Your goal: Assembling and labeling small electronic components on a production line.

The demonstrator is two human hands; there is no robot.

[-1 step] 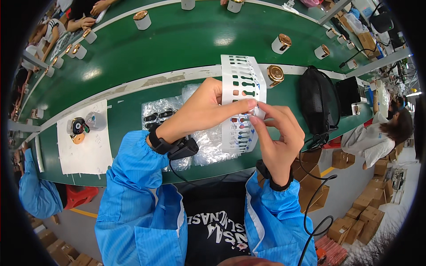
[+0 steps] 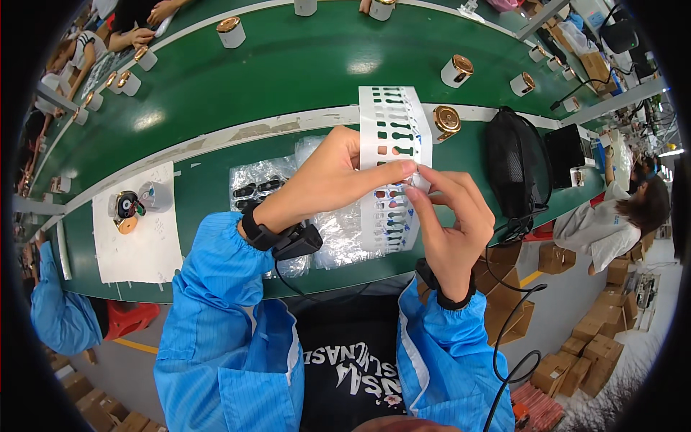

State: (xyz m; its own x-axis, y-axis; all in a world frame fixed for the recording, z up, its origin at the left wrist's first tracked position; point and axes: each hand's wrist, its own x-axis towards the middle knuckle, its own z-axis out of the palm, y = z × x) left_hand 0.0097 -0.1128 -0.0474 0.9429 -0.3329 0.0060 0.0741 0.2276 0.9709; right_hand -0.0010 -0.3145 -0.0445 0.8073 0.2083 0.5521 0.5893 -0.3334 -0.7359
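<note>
A long white sheet punched with rows of small dark keyhole-shaped pieces lies over the green bench. My left hand reaches across it from the left, thumb and forefinger pinching at its right edge. My right hand meets it there, its fingertips pressed on the same spot of the sheet. What lies between the fingertips is too small to tell. Both wrists wear black straps, and the left one has a cable. Under the sheet are clear plastic bags holding small black parts.
A gold-topped white cylinder stands just right of the sheet, beside a black mesh pouch. A white paper with small round parts lies at left. More cylinders ride the green belt. Co-workers sit at right and left.
</note>
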